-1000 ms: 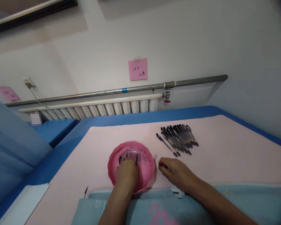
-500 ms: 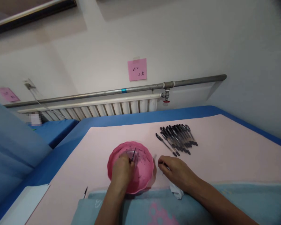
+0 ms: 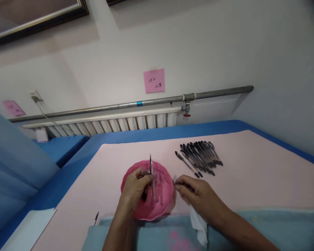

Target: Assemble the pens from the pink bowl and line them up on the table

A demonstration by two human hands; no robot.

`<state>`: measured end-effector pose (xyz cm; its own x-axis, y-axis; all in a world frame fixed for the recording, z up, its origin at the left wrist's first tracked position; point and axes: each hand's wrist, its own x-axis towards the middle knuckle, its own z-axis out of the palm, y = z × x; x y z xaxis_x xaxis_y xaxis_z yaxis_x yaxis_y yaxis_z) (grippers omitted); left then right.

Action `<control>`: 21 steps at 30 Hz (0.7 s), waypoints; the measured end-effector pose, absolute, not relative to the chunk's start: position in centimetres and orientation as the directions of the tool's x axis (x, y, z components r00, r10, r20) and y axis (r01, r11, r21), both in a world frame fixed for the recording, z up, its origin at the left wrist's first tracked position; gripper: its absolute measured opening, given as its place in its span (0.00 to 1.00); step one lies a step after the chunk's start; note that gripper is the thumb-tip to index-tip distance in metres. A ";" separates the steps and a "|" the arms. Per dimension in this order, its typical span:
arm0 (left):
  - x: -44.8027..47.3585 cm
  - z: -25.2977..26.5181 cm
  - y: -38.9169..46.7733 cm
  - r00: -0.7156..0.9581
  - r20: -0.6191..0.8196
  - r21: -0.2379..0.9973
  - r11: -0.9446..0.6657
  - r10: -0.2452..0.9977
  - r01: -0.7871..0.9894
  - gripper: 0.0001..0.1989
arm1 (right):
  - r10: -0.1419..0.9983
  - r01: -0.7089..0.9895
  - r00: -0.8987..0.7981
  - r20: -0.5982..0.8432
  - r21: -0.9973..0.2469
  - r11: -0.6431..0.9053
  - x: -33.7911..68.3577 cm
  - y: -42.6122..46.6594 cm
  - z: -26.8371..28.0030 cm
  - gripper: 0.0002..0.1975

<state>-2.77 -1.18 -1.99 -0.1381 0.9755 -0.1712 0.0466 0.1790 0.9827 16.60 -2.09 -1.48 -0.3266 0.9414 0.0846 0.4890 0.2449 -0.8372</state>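
Note:
My left hand (image 3: 136, 184) is closed over the pink scalloped bowl (image 3: 124, 174), pinching an upright dark-tipped pen refill (image 3: 150, 164). Alongside the refill is a clear thin tube (image 3: 153, 190), and a dark piece shows under the fingers. My right hand (image 3: 196, 190) is closed just right of the bowl's rim. At its fingertips is something small and pale that I cannot make out. A crumpled white tissue (image 3: 199, 225) hangs from beneath that hand. Small dark bits are scattered inside the bowl.
Several black-capped pens (image 3: 199, 155) lie in a row on the pink sheet (image 3: 251, 174). One thin pen-like piece (image 3: 96, 218) rests near the blue-green cloth (image 3: 120, 226). White paper (image 3: 28, 228) is at the left. A radiator (image 3: 131, 122) and pipe line the wall.
My left hand has lifted and turned the refill more upright. My right hand has shifted slightly, and more of the tissue shows below it. The view has tilted a little upward.

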 end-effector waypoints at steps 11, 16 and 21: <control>0.4 -1.7 -2.4 0.004 -0.174 0.939 0.167 0.985 -0.300 0.08 | 0.949 0.088 -0.312 -0.051 -0.996 -0.024 14.7 -3.2 -2.5 0.02; -2.2 -1.0 -1.7 -0.130 -0.206 0.807 0.093 0.970 -0.584 0.12 | 0.930 0.295 -0.366 -0.030 -0.952 0.086 14.8 -3.6 -1.6 0.05; -2.9 -0.6 -1.5 -0.150 -0.235 0.734 0.074 0.960 -0.675 0.10 | 0.895 0.381 -0.445 0.013 -0.902 0.203 14.6 -3.7 -1.8 0.07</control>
